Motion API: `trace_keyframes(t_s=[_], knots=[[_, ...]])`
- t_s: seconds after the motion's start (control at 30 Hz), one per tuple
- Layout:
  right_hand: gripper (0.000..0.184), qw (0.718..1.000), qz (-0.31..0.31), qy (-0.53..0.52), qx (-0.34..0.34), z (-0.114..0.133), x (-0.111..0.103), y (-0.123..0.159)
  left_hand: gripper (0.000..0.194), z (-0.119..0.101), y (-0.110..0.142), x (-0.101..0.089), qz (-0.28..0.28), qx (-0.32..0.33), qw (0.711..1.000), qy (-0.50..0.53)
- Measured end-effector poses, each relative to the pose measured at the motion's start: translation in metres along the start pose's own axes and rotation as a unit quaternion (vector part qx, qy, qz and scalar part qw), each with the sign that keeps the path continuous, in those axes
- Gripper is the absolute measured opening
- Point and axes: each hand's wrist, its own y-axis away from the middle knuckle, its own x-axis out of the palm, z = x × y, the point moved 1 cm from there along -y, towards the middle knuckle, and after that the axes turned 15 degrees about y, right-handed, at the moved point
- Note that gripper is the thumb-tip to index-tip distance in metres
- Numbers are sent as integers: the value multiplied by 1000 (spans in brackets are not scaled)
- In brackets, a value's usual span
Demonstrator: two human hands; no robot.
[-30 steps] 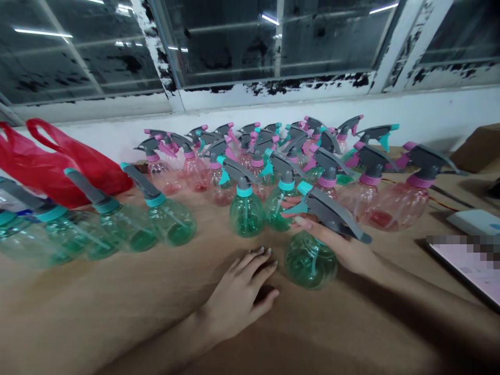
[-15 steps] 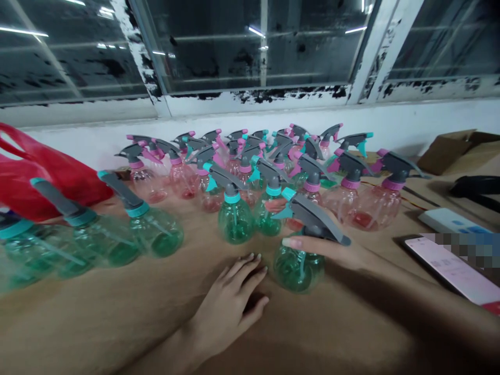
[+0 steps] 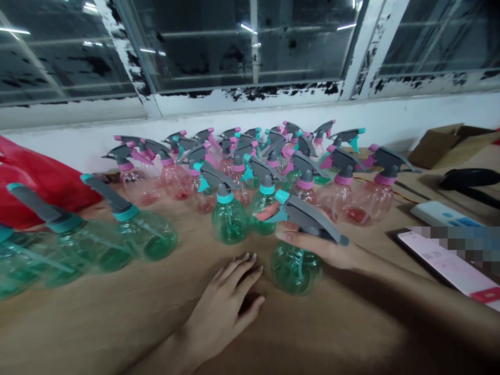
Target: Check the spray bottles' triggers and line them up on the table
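My right hand [image 3: 312,242] is wrapped round the neck of a green spray bottle [image 3: 295,271] with a grey and teal trigger head; its nozzle points left, and part of the neck is hidden by the fingers. Flat on the brown tabletop [image 3: 156,317], just left of that bottle, my left hand [image 3: 226,302] lies with fingers stretched and nothing in it. Two more green spray bottles, one [image 3: 230,221] beyond my left hand and another [image 3: 263,203] behind the held one, stand upright.
Several green bottles [image 3: 150,234] line the left side beside a red plastic bag [image 3: 47,179]. Pink spray bottles [image 3: 373,203] crowd the back near the wall. At right lie a phone [image 3: 441,265], a white box-shaped thing [image 3: 441,212], a black object [image 3: 469,178] and an open cardboard box [image 3: 441,146].
The view has shifted slightly, so most things sit a little further left. My right hand keeps its grip on the spray bottle, and my left hand stays flat on the table.
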Motion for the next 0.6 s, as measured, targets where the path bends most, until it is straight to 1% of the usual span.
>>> trace_keyframes(t_s=[0.1,0.17,0.4,0.5,0.6], knots=[[41,999,-5,19,28,0,1,1,38,1,0,0,-2,3,1000,-2],[40,999,-13,16,28,1,1,2,38,1,-1,0,-4,5,1000,-1],[43,996,3,-83,33,5,4,1,38,-1,-2,-1,2,-1,1000,0],[43,995,-4,-98,29,6,5,0,37,-1,-2,-1,-2,0,1000,0],[41,996,-8,-86,28,6,5,1,38,0,-2,-1,0,2,1000,0]])
